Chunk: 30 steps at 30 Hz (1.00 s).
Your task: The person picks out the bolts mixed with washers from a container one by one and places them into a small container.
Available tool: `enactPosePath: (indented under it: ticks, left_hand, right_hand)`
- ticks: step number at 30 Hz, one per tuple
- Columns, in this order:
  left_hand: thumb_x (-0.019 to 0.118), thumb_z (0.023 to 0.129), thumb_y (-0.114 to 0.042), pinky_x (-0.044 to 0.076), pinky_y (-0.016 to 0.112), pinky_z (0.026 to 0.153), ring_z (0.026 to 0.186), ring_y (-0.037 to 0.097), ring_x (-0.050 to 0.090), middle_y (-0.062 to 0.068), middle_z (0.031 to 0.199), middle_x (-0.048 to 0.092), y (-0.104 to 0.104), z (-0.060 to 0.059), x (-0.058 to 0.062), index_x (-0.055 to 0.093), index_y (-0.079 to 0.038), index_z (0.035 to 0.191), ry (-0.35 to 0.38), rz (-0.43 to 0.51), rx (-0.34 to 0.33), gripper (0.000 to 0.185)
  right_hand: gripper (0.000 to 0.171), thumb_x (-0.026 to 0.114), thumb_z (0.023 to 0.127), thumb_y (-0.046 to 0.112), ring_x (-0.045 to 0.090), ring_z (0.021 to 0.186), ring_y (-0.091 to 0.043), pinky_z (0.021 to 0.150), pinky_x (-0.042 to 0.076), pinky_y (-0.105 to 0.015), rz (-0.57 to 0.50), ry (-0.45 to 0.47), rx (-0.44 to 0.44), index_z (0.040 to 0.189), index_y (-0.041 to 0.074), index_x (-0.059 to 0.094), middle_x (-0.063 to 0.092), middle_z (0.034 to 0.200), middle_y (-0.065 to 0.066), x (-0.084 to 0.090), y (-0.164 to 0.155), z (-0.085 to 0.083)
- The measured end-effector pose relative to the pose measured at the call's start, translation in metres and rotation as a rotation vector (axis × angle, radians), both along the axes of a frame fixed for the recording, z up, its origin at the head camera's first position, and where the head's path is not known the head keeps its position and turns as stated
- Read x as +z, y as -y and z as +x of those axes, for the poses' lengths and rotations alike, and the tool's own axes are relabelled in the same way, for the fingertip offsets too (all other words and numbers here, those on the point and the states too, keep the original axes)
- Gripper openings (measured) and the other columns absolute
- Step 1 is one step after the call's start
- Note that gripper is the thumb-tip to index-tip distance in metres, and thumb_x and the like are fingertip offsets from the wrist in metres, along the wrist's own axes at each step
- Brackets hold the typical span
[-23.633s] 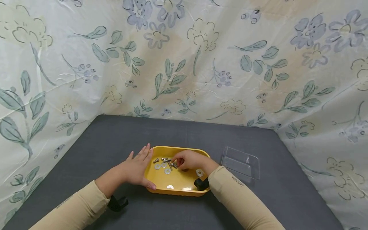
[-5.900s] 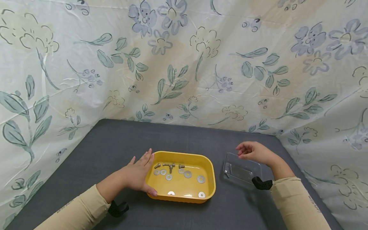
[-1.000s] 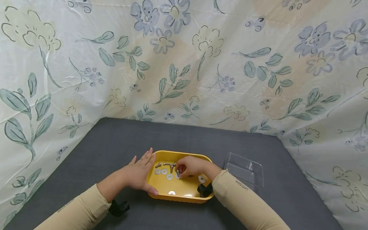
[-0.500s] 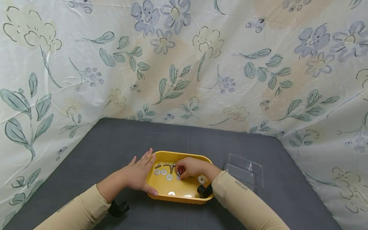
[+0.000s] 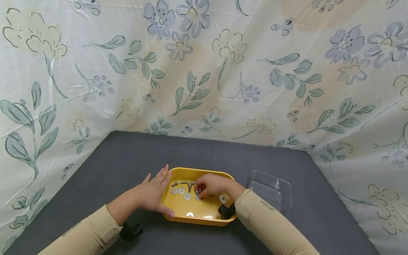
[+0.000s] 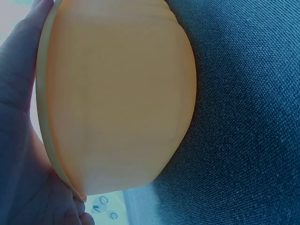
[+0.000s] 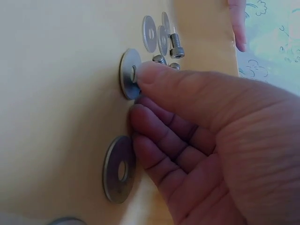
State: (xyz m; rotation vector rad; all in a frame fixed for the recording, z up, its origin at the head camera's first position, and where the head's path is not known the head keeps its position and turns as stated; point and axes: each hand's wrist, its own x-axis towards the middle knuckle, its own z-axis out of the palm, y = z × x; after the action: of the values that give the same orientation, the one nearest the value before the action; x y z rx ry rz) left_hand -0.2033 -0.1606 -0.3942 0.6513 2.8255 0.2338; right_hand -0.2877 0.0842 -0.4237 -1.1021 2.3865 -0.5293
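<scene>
Probably light, stiff and slick, the bolt (image 5: 197, 192) lies against 1 washer (image 7: 128, 84) inside the yellow tray (image 5: 197, 220); pinching its head should serve best. The right hand (image 5: 211, 186) pinches it, fingers curled; the left hand (image 5: 153, 193), fingers straight and spread, rests along the tray's edge on the grey surface (image 5: 153, 152).

The 2 beige sleeves (image 5: 274, 223) carry dark lettering (image 5: 267, 205) too small to read.

Washers (image 5: 187, 196), bolts (image 5: 190, 187) in tray (image 5: 200, 221) — box (image 5: 270, 188) to right.

Right wrist view's bottom edge crops 1 washer (image 7: 68, 221).
</scene>
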Motion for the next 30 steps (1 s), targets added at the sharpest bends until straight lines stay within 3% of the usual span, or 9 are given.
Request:
enactPosePath:
  ticks: [15,30]
  left_hand:
    - [0.057,0.053,-0.083,0.008,0.061,0.104,0.14,0.028,0.001,0.013,0.152,-0.009,0.001,0.001,-0.001,0.006,-0.003,0.147,-0.004,-0.013,0.004,0.133]
    - [0.055,0.052,-0.084,0.008,0.061,0.104,0.14,0.028,0.001,0.014,0.152,-0.009,0.0,0.002,0.002,0.006,-0.002,0.147,-0.001,-0.011,-0.002,0.134]
  right_hand:
    - [0.011,0.069,0.082,0.009,0.052,0.064,-0.006,0.057,0.047,-0.021,-0.064,0.057,-0.055,0.092,0.012,0.065,0.057,0.074,0.007,0.012,-0.003,0.002]
    - [0.016,0.067,0.083,0.013,0.056,0.073,-0.008,0.069,0.048,-0.023,-0.14,0.037,-0.036,0.098,0.007,0.066,0.061,0.081,0.008,0.037,-0.018,-0.004]
